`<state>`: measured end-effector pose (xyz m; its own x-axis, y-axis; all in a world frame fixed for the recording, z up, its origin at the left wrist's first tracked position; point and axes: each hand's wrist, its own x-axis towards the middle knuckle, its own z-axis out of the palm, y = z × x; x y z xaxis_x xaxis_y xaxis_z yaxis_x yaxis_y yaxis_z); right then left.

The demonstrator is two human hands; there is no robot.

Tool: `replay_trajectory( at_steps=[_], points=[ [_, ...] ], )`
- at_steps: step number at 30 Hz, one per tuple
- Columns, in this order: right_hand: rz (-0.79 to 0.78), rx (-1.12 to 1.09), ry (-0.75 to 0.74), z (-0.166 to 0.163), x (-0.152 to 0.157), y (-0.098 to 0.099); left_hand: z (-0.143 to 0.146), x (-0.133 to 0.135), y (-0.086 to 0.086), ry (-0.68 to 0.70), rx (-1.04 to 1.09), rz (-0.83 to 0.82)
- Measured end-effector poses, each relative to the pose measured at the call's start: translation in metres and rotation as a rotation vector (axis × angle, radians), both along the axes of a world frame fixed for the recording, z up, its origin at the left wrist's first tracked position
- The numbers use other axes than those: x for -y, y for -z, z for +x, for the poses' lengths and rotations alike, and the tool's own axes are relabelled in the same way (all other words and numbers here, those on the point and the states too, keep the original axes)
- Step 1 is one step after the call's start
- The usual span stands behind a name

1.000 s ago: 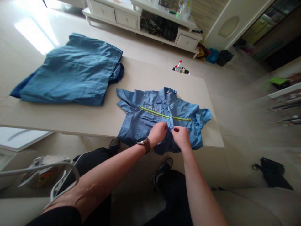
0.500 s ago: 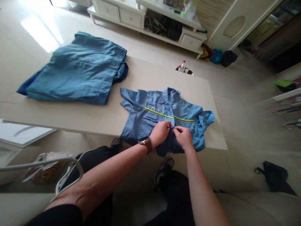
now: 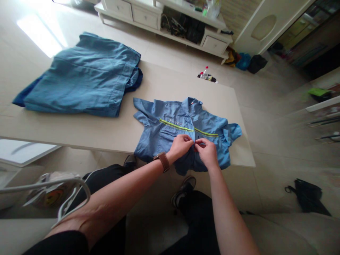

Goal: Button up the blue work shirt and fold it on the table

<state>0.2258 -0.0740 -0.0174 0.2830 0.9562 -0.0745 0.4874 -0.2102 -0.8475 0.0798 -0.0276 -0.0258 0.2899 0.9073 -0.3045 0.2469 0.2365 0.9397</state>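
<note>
A blue short-sleeved work shirt (image 3: 151,141) with a yellow-green stripe across its chest lies front up, its collar pointing away from me and its hem hanging over the near table edge. At its front opening, just below the stripe, my left hand (image 3: 181,146) pinches the fabric edge between thumb and fingers. Close beside it, nearly touching, my right hand (image 3: 206,151) pinches the other side of the opening. Whether a button sits between the fingertips is too small to tell. A brown-strapped watch (image 3: 162,162) is on my left wrist.
A pile of folded blue garments (image 3: 79,78) lies on the left of the cream table (image 3: 106,132). Bottles with red caps (image 3: 204,73) stand past the far edge. A white cabinet (image 3: 146,17) is against the back. A grey curved tube (image 3: 53,184) is at lower left.
My left wrist has turned, so the watch face no longer shows and its strap does. Both hands stay at the shirt's front opening. The whole view has shifted slightly.
</note>
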Motion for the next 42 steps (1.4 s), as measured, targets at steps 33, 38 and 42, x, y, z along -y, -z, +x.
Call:
replay_trajectory(
  at_steps=[33,38,42],
  points=[
    [-0.039,-0.202,0.167,-0.008,-0.004,-0.003,0.012,0.001,0.013,-0.160,0.366,-0.128],
    [-0.073,-0.116,0.108,-0.004,-0.004,-0.001,0.011,0.000,0.019,-0.094,0.234,0.005],
    [-0.165,-0.118,0.130,-0.002,-0.005,0.000,0.009,0.003,0.012,-0.019,0.125,0.015]
  ],
)
